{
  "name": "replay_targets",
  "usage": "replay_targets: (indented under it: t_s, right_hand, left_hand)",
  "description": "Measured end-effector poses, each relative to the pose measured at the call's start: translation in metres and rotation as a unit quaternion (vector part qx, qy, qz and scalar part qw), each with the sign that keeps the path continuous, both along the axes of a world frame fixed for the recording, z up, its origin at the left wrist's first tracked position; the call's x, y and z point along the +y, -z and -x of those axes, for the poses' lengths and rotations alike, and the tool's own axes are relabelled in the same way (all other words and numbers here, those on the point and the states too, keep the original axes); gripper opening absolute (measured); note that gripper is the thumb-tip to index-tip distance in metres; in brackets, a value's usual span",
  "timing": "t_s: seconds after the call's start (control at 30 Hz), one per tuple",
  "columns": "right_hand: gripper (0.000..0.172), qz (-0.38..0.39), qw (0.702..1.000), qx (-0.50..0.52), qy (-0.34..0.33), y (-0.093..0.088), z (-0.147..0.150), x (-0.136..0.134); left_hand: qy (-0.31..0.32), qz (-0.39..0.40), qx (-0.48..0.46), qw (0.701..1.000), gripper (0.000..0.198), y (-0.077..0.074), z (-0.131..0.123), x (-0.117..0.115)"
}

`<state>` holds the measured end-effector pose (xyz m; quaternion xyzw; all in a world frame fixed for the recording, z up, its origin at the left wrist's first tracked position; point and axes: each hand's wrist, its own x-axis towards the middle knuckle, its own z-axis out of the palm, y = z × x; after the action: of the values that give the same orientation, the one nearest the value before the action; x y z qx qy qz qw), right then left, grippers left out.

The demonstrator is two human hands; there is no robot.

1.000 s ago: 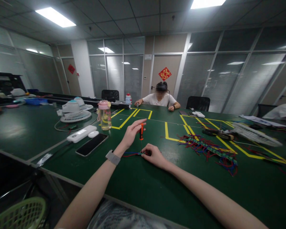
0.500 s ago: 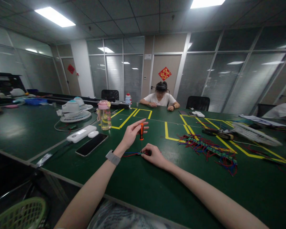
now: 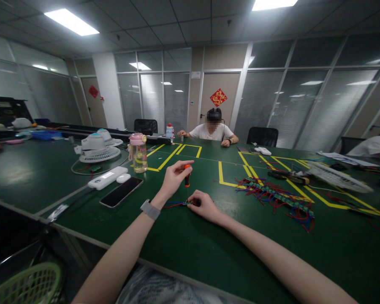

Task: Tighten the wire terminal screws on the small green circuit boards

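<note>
Fingers of my left hand point(image 3: 175, 177) close around the top of an orange and black screwdriver point(image 3: 187, 180), which stands upright with its shaft pointing down. The shaft's lower end meets a small green circuit board point(image 3: 185, 203) on the table; the exact contact point is too small to make out. My right hand point(image 3: 203, 203) pinches the right side of that board, hiding part of it. Red and blue wires point(image 3: 174, 205) run out from the board to the left, under my left wrist.
A black phone point(image 3: 121, 192), a white power bank point(image 3: 107, 178) and a pink-lidded bottle point(image 3: 138, 154) stand left. Several wired circuit boards point(image 3: 278, 196) lie in a row at right. White fans point(image 3: 99, 147) sit farther left. Across the green table point(image 3: 190, 253) sits a person point(image 3: 213, 131).
My left fingers have shifted on the screwdriver's handle, the index finger now stretched over its top. My right hand stays put. The person opposite has moved one hand outward to a small object.
</note>
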<state>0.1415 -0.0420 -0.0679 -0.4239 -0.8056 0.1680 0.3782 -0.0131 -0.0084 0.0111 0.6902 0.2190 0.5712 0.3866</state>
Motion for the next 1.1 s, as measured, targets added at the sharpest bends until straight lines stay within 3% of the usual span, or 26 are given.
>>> replay_targets:
  t_s: [0.1, 0.3, 0.47, 0.67, 0.83, 0.9, 1.03, 1.1]
  right_hand:
    - [0.009, 0.002, 1.000, -0.001, 0.001, -0.0012, 0.0003, -0.0010]
    - [0.009, 0.003, 1.000, -0.003, 0.005, 0.0001, 0.0004, -0.0002]
    - [0.010, 0.004, 1.000, -0.001, 0.004, -0.0014, 0.0003, -0.0012]
    - [0.010, 0.002, 1.000, -0.003, 0.006, -0.0018, 0.0003, -0.0016]
    - [0.010, 0.005, 1.000, 0.000, -0.001, -0.0004, 0.0000, -0.0008]
    - [0.010, 0.005, 1.000, -0.001, -0.001, -0.0001, -0.0002, -0.0005]
    - [0.009, 0.002, 1.000, -0.004, 0.003, 0.0000, -0.0004, -0.0002]
    - [0.009, 0.001, 1.000, -0.004, 0.002, 0.0000, -0.0005, -0.0002]
  left_hand:
    - [-0.042, -0.047, 0.011, 0.998, 0.026, -0.0017, 0.0005, -0.0007]
    - [0.047, 0.030, -0.030, 0.998, 0.039, -0.0007, -0.0020, -0.0019]
    - [-0.054, -0.027, 0.011, 0.998, 0.029, 0.0003, 0.0005, 0.0011]
    - [0.053, 0.038, -0.042, 0.997, 0.039, 0.0006, -0.0023, 0.0026]
    - [-0.062, -0.017, 0.007, 0.998, 0.031, -0.0003, -0.0014, 0.0013]
    - [-0.074, -0.031, 0.004, 0.997, 0.026, -0.0009, -0.0003, 0.0029]
    - [0.033, 0.034, -0.041, 0.998, 0.034, -0.0006, -0.0009, 0.0039]
    - [0.049, 0.048, -0.043, 0.997, 0.037, -0.0004, -0.0018, 0.0020]
